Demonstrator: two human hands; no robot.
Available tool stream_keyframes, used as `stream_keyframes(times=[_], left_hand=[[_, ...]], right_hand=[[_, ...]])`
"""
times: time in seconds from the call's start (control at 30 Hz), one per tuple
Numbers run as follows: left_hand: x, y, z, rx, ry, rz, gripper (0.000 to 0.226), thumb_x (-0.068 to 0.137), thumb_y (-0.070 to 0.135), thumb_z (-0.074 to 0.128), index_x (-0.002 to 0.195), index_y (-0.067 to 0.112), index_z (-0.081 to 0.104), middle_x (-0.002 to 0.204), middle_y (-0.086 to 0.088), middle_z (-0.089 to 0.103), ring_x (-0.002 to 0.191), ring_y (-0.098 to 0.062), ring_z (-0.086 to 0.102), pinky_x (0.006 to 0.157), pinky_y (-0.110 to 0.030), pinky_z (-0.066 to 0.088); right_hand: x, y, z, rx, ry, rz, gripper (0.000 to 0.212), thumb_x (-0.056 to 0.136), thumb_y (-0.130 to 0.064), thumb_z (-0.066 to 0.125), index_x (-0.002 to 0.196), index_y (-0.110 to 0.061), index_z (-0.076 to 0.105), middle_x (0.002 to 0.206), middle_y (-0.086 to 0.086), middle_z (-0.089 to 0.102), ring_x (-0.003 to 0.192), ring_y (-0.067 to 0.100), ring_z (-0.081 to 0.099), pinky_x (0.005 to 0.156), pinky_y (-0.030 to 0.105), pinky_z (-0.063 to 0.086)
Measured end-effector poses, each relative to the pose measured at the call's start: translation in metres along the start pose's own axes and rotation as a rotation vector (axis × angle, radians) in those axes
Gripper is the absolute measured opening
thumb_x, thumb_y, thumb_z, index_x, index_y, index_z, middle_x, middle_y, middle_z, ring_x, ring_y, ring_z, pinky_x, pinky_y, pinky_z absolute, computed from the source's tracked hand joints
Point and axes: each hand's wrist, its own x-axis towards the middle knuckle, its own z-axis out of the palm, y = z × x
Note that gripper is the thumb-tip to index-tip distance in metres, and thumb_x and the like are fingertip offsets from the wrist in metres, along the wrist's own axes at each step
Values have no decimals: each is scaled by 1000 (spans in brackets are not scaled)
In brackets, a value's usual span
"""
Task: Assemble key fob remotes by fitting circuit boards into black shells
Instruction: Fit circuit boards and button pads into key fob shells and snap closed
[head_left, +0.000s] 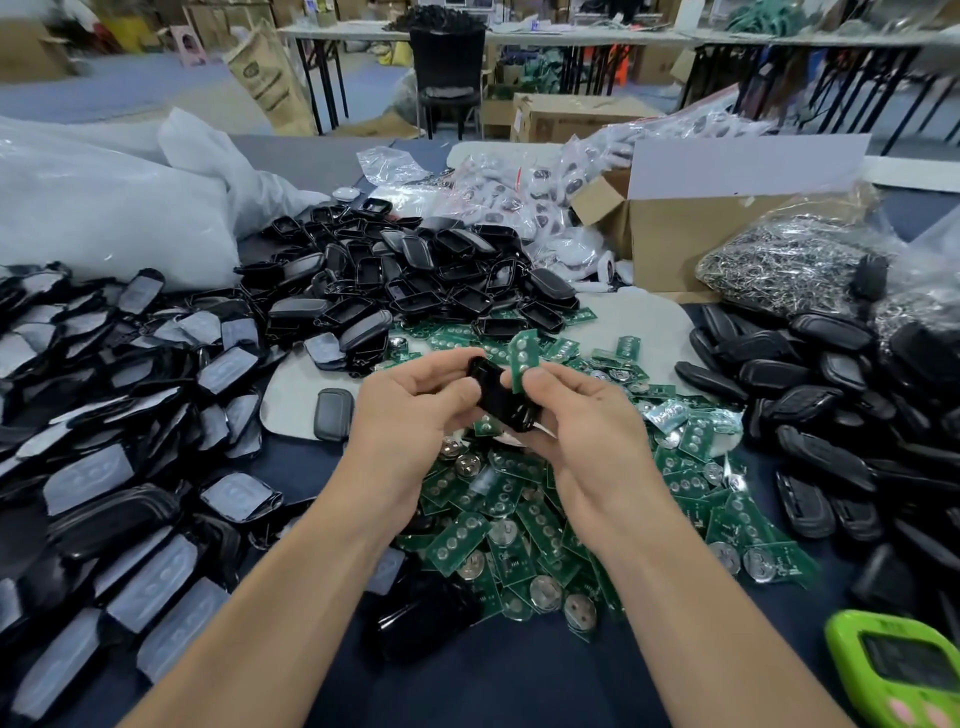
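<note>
Both hands meet above the middle of the table. My left hand (410, 410) grips a black shell (497, 396) from its left side. My right hand (582, 431) supports the same shell from below and pinches a green circuit board (523, 358) upright between thumb and forefinger, just above the shell's right end. The board stands outside the shell. A heap of loose green circuit boards (519, 519) with round battery holders lies on the dark table under my hands.
Empty black shells (415, 275) are piled behind my hands. Black parts with clear rubber pads (104, 441) fill the left side, closed black fobs (831, 405) the right. A cardboard box (670, 244) and bag of metal rings (789, 265) stand at back right, a green device (904, 670) at bottom right.
</note>
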Motion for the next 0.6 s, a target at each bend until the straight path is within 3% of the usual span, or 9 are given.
stream_keyframes(times=[0.07,0.13,0.2,0.27,0.43,0.53,0.6], left_hand=[[2,0,-2,28,61,7,32,93,-8,68,95,22,82,90,-1,82,84,-13,78,70,-19,59],[3,0,-2,72,97,25,32,93,-6,69,93,23,82,85,2,81,80,-12,78,66,-20,60],[3,-1,-3,147,121,47,31,92,-2,71,90,28,82,83,6,81,76,-10,77,63,-21,61],[4,-3,-3,241,144,72,30,90,6,73,87,33,83,83,11,80,73,-7,76,61,-21,60],[-2,-2,-3,520,245,161,26,88,25,73,89,50,80,79,31,73,69,8,68,50,-6,45],[-4,-3,0,562,231,184,26,91,23,73,92,47,80,75,27,74,52,7,61,43,-6,38],[-4,-3,0,551,202,187,32,93,19,71,89,49,78,76,28,74,44,6,55,41,-6,35]], right_hand=[[0,1,0,-30,108,-94,44,101,-10,62,66,-29,80,90,3,80,90,18,74,81,36,64],[0,0,-4,-209,190,-238,37,101,-20,61,67,-24,77,82,1,78,77,12,69,68,30,58],[-1,-1,-7,-393,175,-330,36,100,-27,59,68,-20,74,67,-2,74,56,7,61,54,23,48],[-3,-2,-7,-491,108,-341,33,100,-26,61,70,-21,74,62,-2,72,46,7,62,46,17,47],[-4,6,-2,-659,48,-385,27,95,-13,69,83,-34,80,65,-10,73,54,8,70,50,26,58],[-3,8,-3,-713,61,-406,27,91,-12,73,96,-37,81,66,-18,73,55,12,66,54,30,57],[-3,5,-4,-702,29,-417,28,87,-13,75,87,-41,81,65,-19,73,55,10,66,51,27,56]])
